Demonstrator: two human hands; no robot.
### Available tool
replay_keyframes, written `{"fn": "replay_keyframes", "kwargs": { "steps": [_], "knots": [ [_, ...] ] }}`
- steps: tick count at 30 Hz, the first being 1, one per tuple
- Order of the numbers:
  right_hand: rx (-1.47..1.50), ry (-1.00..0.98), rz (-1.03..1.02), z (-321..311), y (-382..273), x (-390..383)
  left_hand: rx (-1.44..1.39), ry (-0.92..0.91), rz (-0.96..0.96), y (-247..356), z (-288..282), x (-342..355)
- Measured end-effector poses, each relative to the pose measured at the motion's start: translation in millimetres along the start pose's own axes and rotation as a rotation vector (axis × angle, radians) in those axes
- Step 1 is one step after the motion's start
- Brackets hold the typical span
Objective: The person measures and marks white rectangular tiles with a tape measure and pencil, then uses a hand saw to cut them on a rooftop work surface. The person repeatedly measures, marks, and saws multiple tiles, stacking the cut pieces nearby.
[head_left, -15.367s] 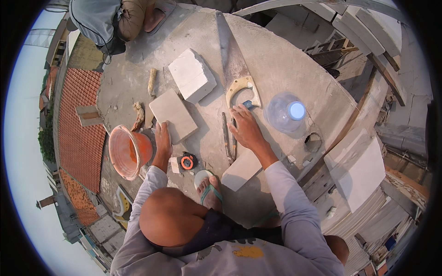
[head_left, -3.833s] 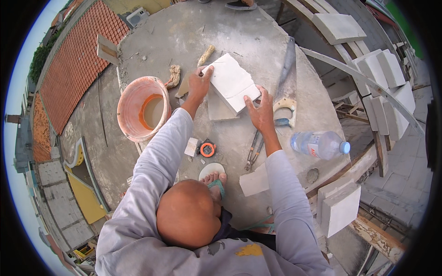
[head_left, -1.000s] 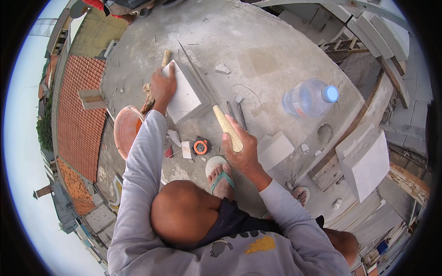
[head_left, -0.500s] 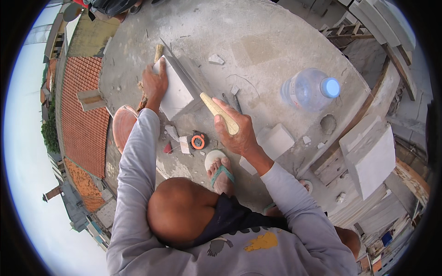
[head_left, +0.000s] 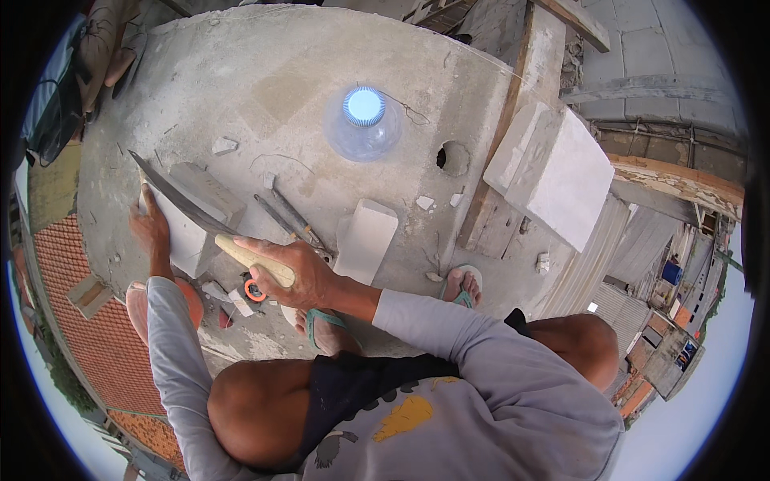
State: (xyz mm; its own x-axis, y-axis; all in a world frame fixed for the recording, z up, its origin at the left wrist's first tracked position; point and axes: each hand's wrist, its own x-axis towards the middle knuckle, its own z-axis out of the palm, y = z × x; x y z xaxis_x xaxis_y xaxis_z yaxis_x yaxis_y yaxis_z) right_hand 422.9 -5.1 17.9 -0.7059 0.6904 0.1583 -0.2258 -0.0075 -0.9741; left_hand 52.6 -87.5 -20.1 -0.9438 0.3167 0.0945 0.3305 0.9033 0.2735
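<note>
My right hand (head_left: 297, 272) is wrapped round the pale wooden handle (head_left: 253, 260) of a machete. Its long dark blade (head_left: 178, 197) points to the far left and lies over a white lightweight-concrete block (head_left: 191, 244); I cannot tell whether the edge touches it. At the block's left side, my left hand (head_left: 151, 228) grips it near the far end, fingers partly hidden. Behind the block rests a greyer block piece (head_left: 210, 191). Dark-handled pincers (head_left: 290, 218) lie to the right of it, beside another white block (head_left: 367, 240).
A clear plastic bottle with a blue cap (head_left: 363, 108) stands farther back, left of a round hole (head_left: 453, 158). Large white blocks (head_left: 565, 180) rest at the right. Near my feet are an orange tape measure (head_left: 255, 290) and a reddish bucket (head_left: 192, 303). Another person's legs (head_left: 100, 48) show far left.
My view has swung right, so the block, bottle and hands appear farther left. The blade now shows more of its flat side. Both hands keep their holds.
</note>
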Motion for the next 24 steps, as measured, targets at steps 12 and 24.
{"fn": "replay_keyframes", "kwargs": {
  "steps": [12,24],
  "knots": [
    [0.016,-0.087,0.208,-7.9,-7.2,20.8,0.044,0.000,-0.018,34.1,-25.4,-12.8],
    [0.021,-0.072,0.208,0.8,4.9,39.1,0.015,0.012,-0.023,33.3,-29.0,-19.6]
  ]
}}
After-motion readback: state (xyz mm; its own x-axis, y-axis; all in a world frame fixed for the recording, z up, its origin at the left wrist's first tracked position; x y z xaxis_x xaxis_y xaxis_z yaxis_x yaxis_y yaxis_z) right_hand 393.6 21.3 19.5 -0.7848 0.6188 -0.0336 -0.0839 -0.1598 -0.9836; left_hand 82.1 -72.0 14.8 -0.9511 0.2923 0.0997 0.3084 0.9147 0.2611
